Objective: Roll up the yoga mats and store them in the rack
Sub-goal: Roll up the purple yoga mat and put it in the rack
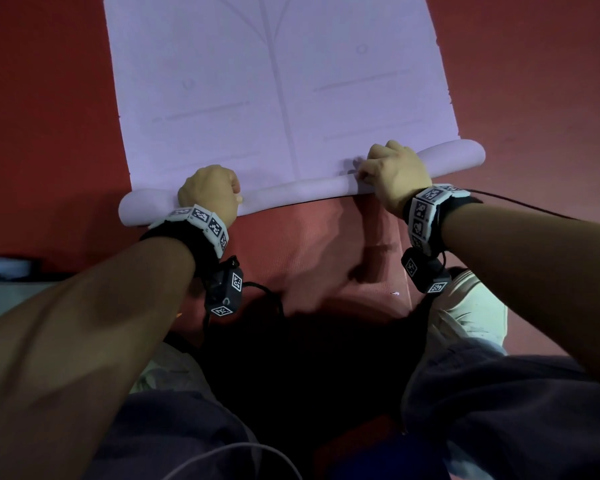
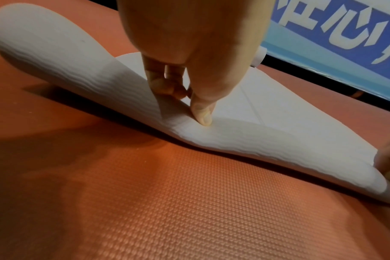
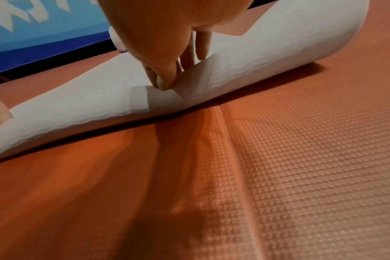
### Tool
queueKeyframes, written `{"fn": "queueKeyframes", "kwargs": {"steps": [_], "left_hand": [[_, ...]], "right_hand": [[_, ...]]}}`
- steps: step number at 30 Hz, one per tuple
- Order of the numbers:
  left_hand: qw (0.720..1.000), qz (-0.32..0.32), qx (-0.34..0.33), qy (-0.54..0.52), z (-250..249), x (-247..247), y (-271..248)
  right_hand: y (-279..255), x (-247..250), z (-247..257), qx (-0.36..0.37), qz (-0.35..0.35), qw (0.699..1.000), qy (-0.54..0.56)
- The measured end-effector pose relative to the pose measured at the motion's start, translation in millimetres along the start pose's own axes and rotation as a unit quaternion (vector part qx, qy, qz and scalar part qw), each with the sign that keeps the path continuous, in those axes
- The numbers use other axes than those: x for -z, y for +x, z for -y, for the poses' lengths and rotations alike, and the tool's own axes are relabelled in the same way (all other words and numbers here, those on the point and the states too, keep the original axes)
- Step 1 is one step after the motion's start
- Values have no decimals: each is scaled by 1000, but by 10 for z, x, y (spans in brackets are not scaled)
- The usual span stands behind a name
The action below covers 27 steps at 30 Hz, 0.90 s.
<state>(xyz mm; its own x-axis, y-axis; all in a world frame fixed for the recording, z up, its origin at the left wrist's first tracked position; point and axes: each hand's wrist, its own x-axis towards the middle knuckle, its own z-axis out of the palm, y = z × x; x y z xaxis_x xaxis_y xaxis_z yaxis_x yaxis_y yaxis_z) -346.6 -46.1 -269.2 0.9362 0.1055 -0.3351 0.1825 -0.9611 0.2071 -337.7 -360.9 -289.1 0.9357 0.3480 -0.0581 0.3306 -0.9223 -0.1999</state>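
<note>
A pale lilac yoga mat (image 1: 278, 74) lies flat on the red floor and stretches away from me, its near end turned into a thin roll (image 1: 302, 190). My left hand (image 1: 210, 192) grips the roll (image 2: 223, 139) near its left end, fingers curled over the top and thumb pressing its front. My right hand (image 1: 392, 171) grips the same roll (image 3: 96, 105) right of centre, fingers hooked over it and thumb pinching the front. Both ends of the roll stick out past the flat part.
The textured red floor matting (image 1: 333, 258) runs under and around the mat, with a seam (image 3: 229, 133) below my right hand. A blue banner with white characters (image 2: 336, 31) stands at the mat's far end. My knees (image 1: 499, 403) are at the bottom of the head view.
</note>
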Motion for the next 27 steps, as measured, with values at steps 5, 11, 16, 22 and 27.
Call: {"fn": "queueKeyframes", "kwargs": {"steps": [5,11,16,22,27], "left_hand": [[999,5,-21,-23,66,-25,18],[998,11,-69,9,121,-66,-35],[992,21,-122,33,118,-39,-144],[991,20,-125,46,117,-31,-100],[987,21,-146,60,171,-19,-31]], "right_hand": [[-104,21,-16,48,8,998,-33],[-235,23,-13,85,12,993,-80],[-283,28,25,84,1,991,-102],[-206,49,59,58,15,992,-112],[-65,101,36,31,54,992,-106]]}}
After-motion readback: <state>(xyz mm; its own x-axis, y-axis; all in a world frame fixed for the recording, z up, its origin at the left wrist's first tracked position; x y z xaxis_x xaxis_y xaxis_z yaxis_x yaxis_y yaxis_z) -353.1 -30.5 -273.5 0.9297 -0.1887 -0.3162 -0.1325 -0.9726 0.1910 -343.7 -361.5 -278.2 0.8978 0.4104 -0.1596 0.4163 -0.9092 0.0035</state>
